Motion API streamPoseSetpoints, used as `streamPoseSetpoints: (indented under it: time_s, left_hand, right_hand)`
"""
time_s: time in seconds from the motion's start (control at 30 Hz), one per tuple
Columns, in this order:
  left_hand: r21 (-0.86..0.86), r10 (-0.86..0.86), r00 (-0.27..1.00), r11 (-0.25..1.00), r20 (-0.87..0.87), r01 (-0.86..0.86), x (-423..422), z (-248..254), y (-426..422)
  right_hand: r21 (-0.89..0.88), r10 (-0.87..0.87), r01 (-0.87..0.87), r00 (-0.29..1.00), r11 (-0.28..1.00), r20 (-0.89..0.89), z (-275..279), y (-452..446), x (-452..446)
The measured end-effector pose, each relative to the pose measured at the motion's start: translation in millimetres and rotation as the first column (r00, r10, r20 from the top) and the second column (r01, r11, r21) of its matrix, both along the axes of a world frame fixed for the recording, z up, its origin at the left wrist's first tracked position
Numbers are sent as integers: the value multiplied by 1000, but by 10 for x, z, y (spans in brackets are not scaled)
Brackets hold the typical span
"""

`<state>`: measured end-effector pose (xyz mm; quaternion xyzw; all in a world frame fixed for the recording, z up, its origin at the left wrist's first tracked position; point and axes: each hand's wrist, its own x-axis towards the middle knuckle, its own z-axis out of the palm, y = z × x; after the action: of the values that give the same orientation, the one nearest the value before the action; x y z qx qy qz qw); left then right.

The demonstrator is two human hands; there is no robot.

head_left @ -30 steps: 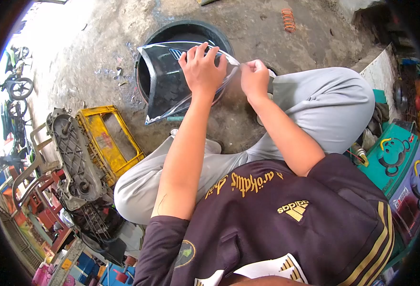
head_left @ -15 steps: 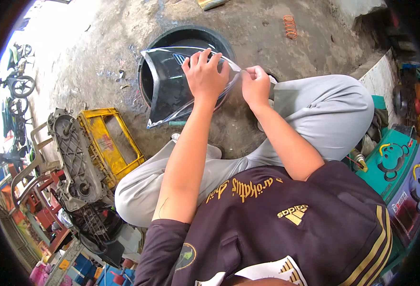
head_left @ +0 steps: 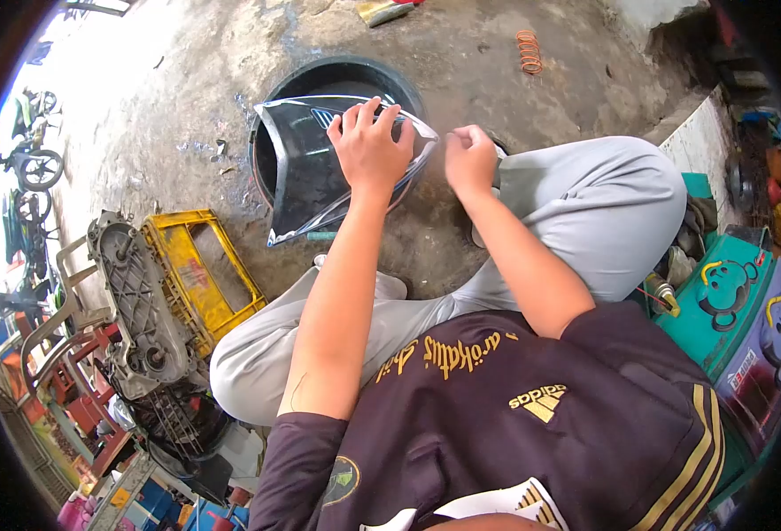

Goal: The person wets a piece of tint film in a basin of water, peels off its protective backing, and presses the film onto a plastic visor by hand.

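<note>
A glossy black pointed panel (head_left: 306,168), like a motorcycle body panel, lies across a round black tub (head_left: 271,93). Shiny whitish strips run along its edges, and blue-white stripes mark its surface. My left hand (head_left: 371,152) rests on the panel's right part, fingers spread and fingertips near the far edge. Just right of the panel's tip, my right hand (head_left: 470,161) is closed in a pinch, with a small gap between it and the tip. Whatever is between those fingers, if anything, is too small to make out.
An orange coil spring (head_left: 529,53) lies on the concrete floor. At left are a yellow crate (head_left: 197,274) and a grey metal engine casing (head_left: 134,301). A green box (head_left: 718,292) stands at right. Motorcycles (head_left: 36,168) are at far left.
My right hand was at the panel's tip and is now slightly apart from it. My left hand stays on the panel. The whole view has shifted a little.
</note>
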<state>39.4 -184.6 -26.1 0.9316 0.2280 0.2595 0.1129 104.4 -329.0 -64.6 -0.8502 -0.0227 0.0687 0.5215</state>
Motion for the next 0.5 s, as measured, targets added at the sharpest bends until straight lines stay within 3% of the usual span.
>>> streamPoseSetpoints:
  time_s: [0.1, 0.17, 0.23, 0.3, 0.33, 0.43, 0.5]
  left_hand:
    - [10, 44, 995, 999, 93, -45, 8, 27, -11]
    - [-11, 59, 993, 998, 102, -58, 23, 27, -2]
    - [11, 12, 1000, 1000, 0, -12, -8, 2, 10]
    - [-1, 1, 1000, 1000, 7, -1, -29, -17, -1]
    - [-3, -7, 1000, 1000, 20, 7, -20, -14, 22]
    - [-9, 12, 999, 1000, 34, -12, -10, 25, 23]
    - [5, 27, 999, 1000, 41, -27, 6, 18, 16]
  right_hand:
    - [-28, -53, 52, 998, 998, -41, -10, 0, -21]
    - [83, -32, 38, 997, 996, -70, 113, 14, -96]
    - [92, 24, -19, 999, 996, -46, 106, 14, -88]
    - [151, 52, -49, 999, 987, -16, 136, 27, -40]
    - [180, 59, -43, 995, 983, -82, 166, 13, -38]
    - [50, 96, -94, 995, 994, -29, 191, 3, -97]
    - [79, 80, -80, 997, 994, 5, 93, 6, -20]
